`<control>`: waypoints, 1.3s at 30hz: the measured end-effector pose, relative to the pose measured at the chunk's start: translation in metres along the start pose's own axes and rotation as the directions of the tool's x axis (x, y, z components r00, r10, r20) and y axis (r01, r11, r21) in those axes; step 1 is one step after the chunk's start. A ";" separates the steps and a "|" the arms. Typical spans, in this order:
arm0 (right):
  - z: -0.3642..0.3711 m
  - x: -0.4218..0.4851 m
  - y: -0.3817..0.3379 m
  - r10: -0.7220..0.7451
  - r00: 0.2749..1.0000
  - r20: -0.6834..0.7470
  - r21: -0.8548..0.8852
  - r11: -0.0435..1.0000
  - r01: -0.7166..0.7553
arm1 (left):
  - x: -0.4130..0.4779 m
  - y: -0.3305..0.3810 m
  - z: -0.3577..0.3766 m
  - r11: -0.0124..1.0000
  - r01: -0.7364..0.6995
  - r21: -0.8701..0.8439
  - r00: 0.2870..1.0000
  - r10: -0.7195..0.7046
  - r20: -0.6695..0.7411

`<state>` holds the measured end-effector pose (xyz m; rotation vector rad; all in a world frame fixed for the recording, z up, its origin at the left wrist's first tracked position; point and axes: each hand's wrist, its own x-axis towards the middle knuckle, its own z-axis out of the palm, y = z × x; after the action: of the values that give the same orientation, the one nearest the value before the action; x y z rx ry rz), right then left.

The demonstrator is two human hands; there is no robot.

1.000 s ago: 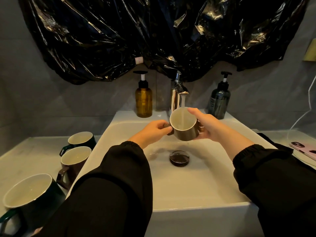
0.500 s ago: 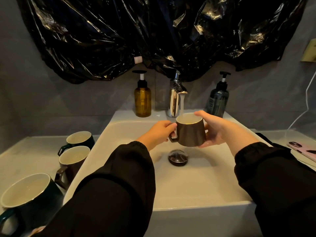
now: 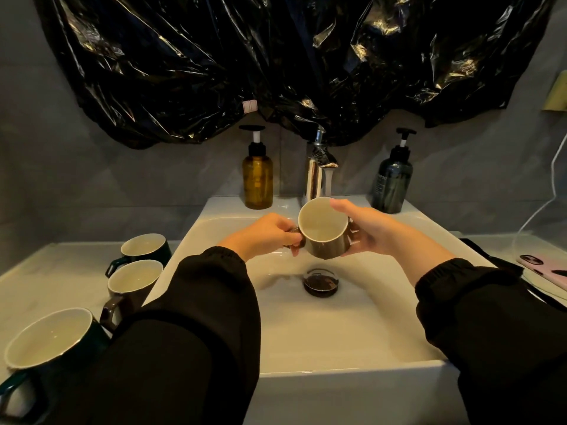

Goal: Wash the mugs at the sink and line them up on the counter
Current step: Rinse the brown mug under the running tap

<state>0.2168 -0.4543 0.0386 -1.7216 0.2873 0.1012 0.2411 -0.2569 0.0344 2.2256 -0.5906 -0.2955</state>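
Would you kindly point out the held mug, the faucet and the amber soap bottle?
held mug [image 3: 322, 222]: head view, pale inner wall.
faucet [image 3: 314, 182]: head view, chrome body.
amber soap bottle [image 3: 257, 183]: head view, middle of body.

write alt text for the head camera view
A brown ceramic mug with a cream inside is held tilted over a white rectangular sink, below a chrome faucet; the left hand grips its handle, the right hand cups its body. Three more dark mugs stand on the pale counter at left.
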 end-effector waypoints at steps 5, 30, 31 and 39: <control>-0.011 0.005 0.004 -0.060 0.991 0.117 0.219 0.975 0.033 | 0.002 0.005 0.015 0.980 -0.140 0.144 0.962 0.169 -0.214; -0.038 -0.005 0.010 -0.352 0.929 0.118 0.264 0.913 0.312 | 0.014 0.011 0.035 0.206 -0.314 0.927 0.691 0.719 0.075; -0.041 -0.005 0.011 -0.346 0.932 0.112 0.260 0.915 0.308 | 0.015 0.013 0.037 0.195 -0.316 0.928 0.694 0.715 0.086; -0.051 0.002 0.016 -0.336 0.928 0.162 0.192 0.933 0.304 | 0.018 0.009 0.041 0.124 -0.322 0.938 0.711 0.686 0.154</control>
<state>0.2101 -0.5066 0.0319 -1.5596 -0.1303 0.0027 0.2378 -0.2977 0.0146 2.7659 -1.6280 1.1131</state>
